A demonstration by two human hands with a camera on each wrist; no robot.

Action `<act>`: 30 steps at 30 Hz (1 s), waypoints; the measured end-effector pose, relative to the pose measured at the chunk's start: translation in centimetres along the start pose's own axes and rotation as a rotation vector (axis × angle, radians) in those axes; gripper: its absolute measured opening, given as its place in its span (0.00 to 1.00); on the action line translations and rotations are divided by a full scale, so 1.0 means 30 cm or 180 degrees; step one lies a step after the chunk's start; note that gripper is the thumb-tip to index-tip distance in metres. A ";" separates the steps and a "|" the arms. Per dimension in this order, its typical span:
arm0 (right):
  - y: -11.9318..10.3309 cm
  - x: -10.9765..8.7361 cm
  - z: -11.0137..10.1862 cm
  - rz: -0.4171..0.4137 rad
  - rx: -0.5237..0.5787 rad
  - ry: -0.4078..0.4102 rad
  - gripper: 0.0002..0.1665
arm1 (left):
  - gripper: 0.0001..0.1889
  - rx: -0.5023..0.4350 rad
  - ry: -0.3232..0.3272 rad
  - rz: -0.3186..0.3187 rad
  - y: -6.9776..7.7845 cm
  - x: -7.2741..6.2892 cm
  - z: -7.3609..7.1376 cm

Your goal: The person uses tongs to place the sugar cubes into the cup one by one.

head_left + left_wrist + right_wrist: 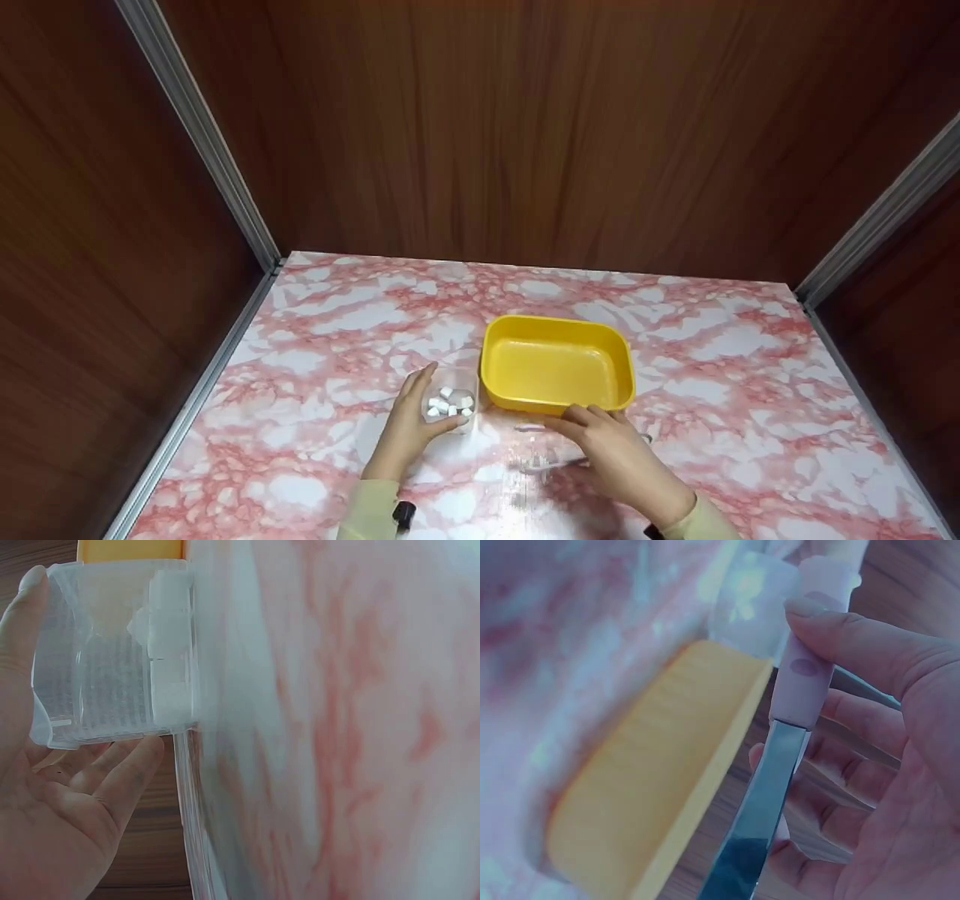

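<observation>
My left hand point(409, 427) holds a small clear plastic container point(112, 637) between thumb and fingers, on the marbled tabletop. Inside it lie several white cubes point(442, 407), bunched at the bottom. A pair of tongs point(801, 686) with pale pinkish grips and shiny metal arms is in my right hand point(611, 450), thumb pressing on one grip. In the head view, the pale tong ends point(551, 466) point left, apart from each other. My right hand is just in front of a yellow rectangular tub point(555, 367); its fingers partly hide the near rim.
The tub stands right beside the container, on its right. Red and white marble pattern covers the table point(337, 450). Dark wood panels point(480, 135) with metal edge strips point(202, 135) enclose the back and both sides.
</observation>
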State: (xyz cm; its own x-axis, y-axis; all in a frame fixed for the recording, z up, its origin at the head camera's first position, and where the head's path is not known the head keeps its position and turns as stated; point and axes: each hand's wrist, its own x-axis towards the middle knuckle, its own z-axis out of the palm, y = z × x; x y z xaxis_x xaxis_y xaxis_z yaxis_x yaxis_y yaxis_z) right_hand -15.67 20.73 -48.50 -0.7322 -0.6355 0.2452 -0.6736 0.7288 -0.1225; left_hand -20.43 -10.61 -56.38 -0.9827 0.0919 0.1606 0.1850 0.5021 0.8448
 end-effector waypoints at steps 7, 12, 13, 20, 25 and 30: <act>0.043 -0.032 0.050 0.0034 0.0115 -0.0111 0.35 | 0.54 0.0022 0.0015 -0.0007 0.001 0.009 -0.005; 0.076 -0.039 0.091 0.0146 0.0120 -0.0161 0.32 | 0.54 -0.0001 0.0039 0.0055 0.006 0.013 -0.010; 0.081 -0.040 0.099 0.0169 0.0116 -0.0166 0.32 | 0.54 -0.0002 0.0042 0.0080 0.006 0.013 -0.011; 0.098 -0.045 0.139 0.0253 0.0248 -0.0261 0.29 | 0.54 -0.0006 -0.0006 0.0028 0.005 0.003 -0.006; 0.097 -0.041 0.152 0.0233 0.0296 -0.0281 0.28 | 0.54 -0.0003 -0.0004 0.0041 0.006 0.002 -0.001; 0.090 -0.040 0.165 0.0237 0.0201 -0.0297 0.30 | 0.54 0.0027 -0.0004 0.0043 0.003 0.001 -0.001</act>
State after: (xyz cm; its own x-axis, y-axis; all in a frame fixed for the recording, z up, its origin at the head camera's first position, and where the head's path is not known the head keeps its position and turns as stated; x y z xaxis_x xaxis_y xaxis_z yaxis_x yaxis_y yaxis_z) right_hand -17.12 22.20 -53.89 -0.7847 -0.6032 0.1429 -0.6198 0.7593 -0.1981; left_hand -20.43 -10.59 -56.28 -0.9802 0.0997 0.1713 0.1982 0.5079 0.8383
